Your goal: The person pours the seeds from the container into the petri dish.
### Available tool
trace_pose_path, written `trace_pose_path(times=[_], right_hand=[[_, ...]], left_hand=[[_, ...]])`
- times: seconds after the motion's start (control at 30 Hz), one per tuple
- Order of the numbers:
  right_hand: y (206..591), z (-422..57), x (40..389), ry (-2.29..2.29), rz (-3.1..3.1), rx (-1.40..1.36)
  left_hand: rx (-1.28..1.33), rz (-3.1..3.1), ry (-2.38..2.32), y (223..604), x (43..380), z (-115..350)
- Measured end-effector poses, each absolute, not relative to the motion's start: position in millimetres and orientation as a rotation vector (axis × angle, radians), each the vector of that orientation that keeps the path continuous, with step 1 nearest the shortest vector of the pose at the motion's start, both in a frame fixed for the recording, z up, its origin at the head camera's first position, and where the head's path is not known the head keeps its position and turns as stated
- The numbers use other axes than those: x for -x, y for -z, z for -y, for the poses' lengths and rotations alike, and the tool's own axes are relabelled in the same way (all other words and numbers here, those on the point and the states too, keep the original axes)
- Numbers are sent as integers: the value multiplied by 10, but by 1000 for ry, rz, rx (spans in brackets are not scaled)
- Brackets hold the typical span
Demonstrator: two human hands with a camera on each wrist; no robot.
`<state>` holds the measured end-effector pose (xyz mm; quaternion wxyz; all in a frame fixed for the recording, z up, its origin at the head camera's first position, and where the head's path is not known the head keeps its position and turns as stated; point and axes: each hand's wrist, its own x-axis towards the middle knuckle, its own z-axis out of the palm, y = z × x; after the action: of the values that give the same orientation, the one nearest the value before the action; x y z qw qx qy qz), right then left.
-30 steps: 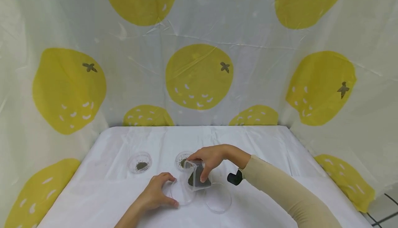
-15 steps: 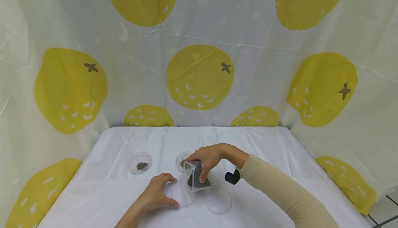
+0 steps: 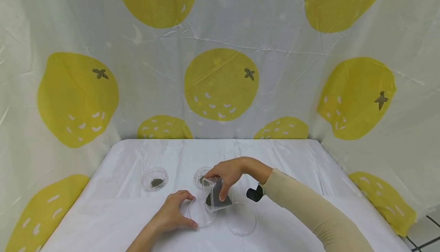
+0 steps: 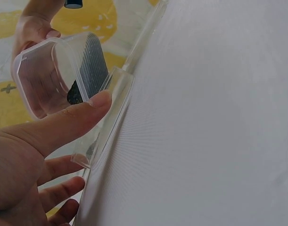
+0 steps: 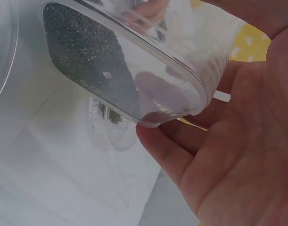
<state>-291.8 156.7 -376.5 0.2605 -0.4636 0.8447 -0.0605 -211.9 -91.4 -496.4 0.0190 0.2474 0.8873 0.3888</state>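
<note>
On the white-covered table, my left hand (image 3: 173,214) grips a clear round petri dish (image 3: 201,214), its thumb on the near rim and its fingers around the far side. In the left wrist view the thumb presses the dish's (image 4: 116,94) low wall. My right hand (image 3: 227,173) holds a clear plastic tub (image 3: 223,204) from above, tipped on its side with its mouth toward the left. Dark, fine granules (image 5: 87,47) lie along the tub's lower side, close to its mouth. The tub's mouth overlaps the dish's right edge in the head view.
Right of the gripped dish lies another clear round dish or lid (image 3: 241,233). Farther back stand two petri dishes, left (image 3: 146,179) and middle (image 3: 197,175), each with small dark granules inside. A lemon-print curtain (image 3: 220,26) hangs behind and at the sides.
My right hand and wrist have shifted slightly left, and the tub with them. The granules sit a little nearer the tub's mouth. My left hand stays on the dish.
</note>
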Motion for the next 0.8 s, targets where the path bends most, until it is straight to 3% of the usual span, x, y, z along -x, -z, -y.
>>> trace_pose_path(times=[0.8], right_hand=[[3727, -1449, 2919, 69, -2303, 1224]], left_hand=[[-740, -2733, -1221, 4965, 2130, 927]])
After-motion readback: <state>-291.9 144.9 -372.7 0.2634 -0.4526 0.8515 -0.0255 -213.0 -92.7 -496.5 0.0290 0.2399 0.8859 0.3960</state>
